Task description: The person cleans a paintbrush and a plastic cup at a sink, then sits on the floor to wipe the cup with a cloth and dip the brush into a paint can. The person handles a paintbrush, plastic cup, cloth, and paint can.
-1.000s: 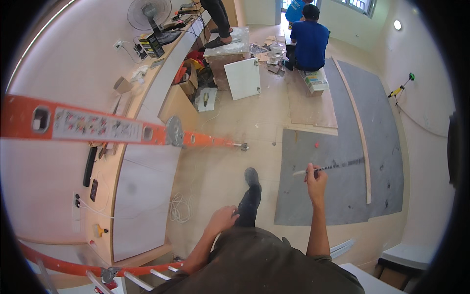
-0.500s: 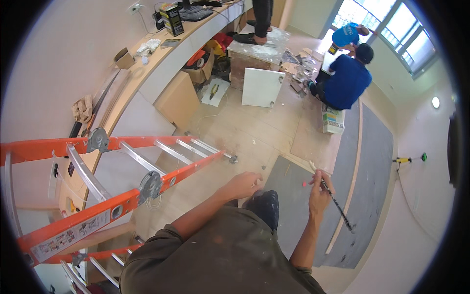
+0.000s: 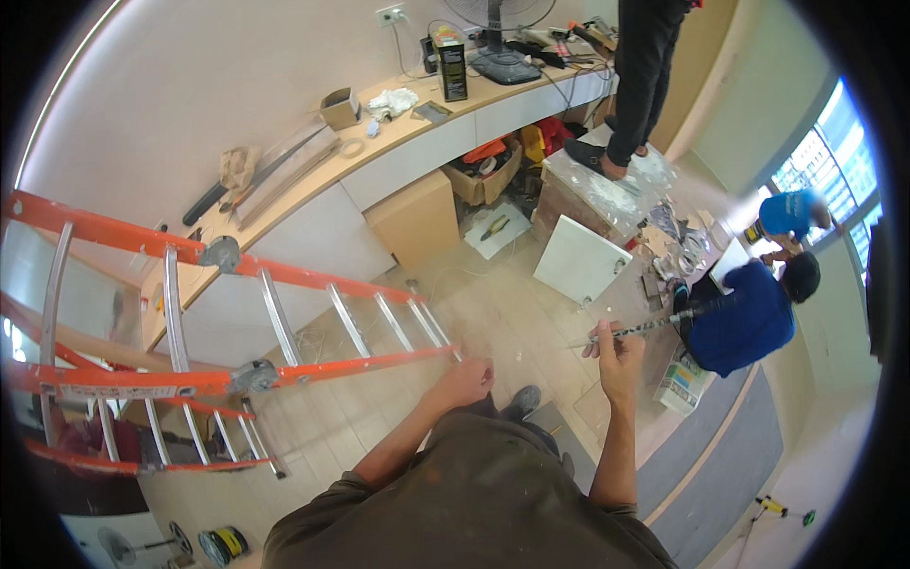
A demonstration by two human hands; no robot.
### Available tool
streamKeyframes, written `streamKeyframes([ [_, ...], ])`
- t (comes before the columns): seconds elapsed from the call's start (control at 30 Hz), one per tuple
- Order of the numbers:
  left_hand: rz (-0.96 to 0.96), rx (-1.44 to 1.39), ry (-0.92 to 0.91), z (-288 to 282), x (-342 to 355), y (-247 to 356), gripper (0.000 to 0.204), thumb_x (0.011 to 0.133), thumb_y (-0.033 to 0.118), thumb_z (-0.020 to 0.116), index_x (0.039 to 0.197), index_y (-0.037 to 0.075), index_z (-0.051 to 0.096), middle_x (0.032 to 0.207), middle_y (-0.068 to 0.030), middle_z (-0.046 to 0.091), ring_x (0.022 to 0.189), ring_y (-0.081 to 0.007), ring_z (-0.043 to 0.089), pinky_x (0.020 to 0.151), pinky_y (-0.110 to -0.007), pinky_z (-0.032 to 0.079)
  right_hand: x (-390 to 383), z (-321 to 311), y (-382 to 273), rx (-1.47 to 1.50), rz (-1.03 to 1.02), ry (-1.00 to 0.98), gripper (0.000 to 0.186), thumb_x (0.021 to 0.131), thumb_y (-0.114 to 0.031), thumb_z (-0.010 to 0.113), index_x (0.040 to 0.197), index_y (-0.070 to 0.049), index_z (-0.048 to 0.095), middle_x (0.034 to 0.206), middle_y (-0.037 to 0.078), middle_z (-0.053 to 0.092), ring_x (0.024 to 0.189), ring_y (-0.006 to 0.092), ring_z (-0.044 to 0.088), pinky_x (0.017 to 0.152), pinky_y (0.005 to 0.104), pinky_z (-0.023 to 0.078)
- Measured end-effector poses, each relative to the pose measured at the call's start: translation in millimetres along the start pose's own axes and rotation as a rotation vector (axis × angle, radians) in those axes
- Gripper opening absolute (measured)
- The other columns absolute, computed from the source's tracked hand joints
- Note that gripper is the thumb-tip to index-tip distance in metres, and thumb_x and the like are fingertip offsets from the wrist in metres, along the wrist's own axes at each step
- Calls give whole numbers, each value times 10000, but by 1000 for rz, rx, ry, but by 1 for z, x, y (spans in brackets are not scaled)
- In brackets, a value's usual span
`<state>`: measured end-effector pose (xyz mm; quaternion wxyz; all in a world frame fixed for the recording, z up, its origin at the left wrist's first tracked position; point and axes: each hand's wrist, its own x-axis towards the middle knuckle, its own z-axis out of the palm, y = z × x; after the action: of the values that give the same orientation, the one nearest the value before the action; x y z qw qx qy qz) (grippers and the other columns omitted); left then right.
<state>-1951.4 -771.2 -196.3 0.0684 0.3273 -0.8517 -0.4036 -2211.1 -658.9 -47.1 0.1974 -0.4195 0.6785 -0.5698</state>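
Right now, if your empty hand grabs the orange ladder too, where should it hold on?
Probably the near orange side rail, which lies right beside the left hand. Come from above and wrap the fingers around it between two silver rungs; the rail is long, narrow and graspable there. The right hand is busy with a thin, rod-like tool.

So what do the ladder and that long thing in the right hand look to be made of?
The ladder has glossy orange rails, probably fibreglass or painted metal, and bare silvery rungs, likely aluminium. The thin rod in the right hand glints grey like metal, though it is too blurred to be sure.
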Motion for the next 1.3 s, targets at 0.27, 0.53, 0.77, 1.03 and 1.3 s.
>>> streamKeyframes([
  [0.27,-136,-27,-33,31,38,37,118,850,104,661,910,2,666,885,-193,703,873,-361,690,768,-431,541,47,-42,50,187,181,64,315,1015,-152,617,809,66,713,664,83,667,568,117,618,537,265,447],
  [0.53,-58,37,-249,32,171,52,164,867,147,676,967,17,663,912,-179,707,891,-374,682,770,-468,527,97,-107,105,48,236,123,383,1041,-216,594,792,58,692,636,51,633,537,102,572,524,261,421],
  [0.77,76,94,-331,-2,339,87,194,865,169,691,924,-16,691,899,-198,713,897,-376,688,806,-442,536,158,-142,129,150,323,408,396,1048,-241,591,790,46,679,583,34,573,499,93,549,476,244,389],
  [1.03,209,318,-567,-31,472,81,205,842,227,712,820,24,695,846,-214,690,839,-405,665,742,-496,518,227,-139,133,198,393,614,386,1060,-230,574,799,41,658,575,23,537,484,86,530,451,234,385],
  [1.3,331,209,-663,5,541,109,174,803,148,703,846,-12,650,861,-212,672,831,-396,661,739,-471,519,211,-137,138,123,478,815,363,1054,-212,583,811,45,664,594,24,557,494,88,539,473,243,414],
])
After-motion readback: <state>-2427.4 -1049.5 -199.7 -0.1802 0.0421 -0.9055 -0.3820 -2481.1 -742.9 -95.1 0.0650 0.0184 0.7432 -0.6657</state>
